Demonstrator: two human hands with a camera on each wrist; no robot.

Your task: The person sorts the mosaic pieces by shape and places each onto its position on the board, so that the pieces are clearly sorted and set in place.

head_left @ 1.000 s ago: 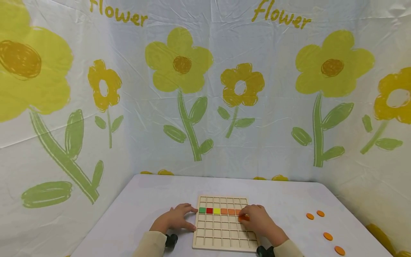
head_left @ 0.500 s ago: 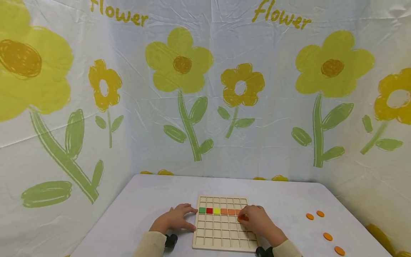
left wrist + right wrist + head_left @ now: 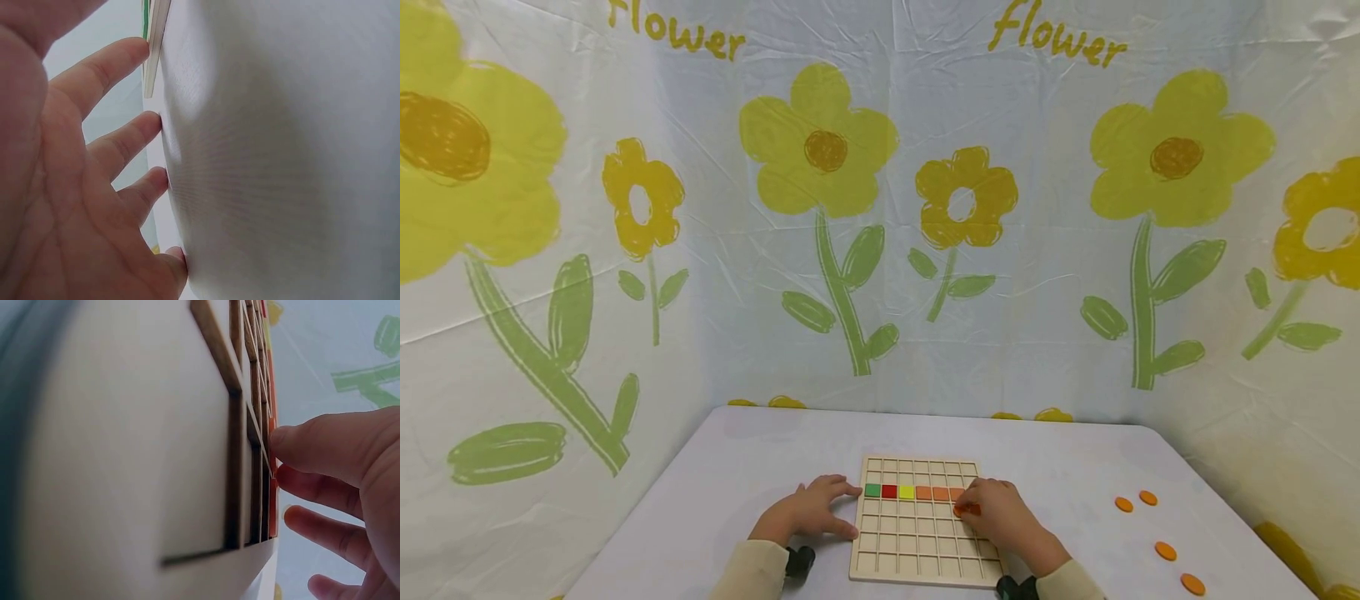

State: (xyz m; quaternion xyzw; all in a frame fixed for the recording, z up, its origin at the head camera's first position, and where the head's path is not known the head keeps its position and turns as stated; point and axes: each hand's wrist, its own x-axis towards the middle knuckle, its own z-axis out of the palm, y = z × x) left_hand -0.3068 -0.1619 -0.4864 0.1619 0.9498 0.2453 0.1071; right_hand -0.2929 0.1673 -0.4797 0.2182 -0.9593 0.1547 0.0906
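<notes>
A wooden grid board [image 3: 917,547] lies on the table, with one row of square tiles: a green tile [image 3: 872,491], a red tile [image 3: 890,492], a yellow tile [image 3: 907,492] and several orange ones [image 3: 932,493]. My left hand [image 3: 811,508] has its fingers spread, with index finger and thumb at the board's left edge. In the left wrist view, the other fingertips [image 3: 154,122] meet the tabletop. Over the board's right side, my right hand [image 3: 1000,510] pinches an orange piece [image 3: 970,509] just below the tile row. Its fingers hide part of that piece and the row's right end.
Several orange discs [image 3: 1166,552] lie on the right of the white table [image 3: 760,450]. Beyond the table hangs a flower-printed cloth [image 3: 1037,333], which also covers both sides. A dark wrist device [image 3: 801,562] sits by the left sleeve [image 3: 752,571].
My right hand and the orange piece have shifted very slightly left. The left hand, board and discs stay as they were.
</notes>
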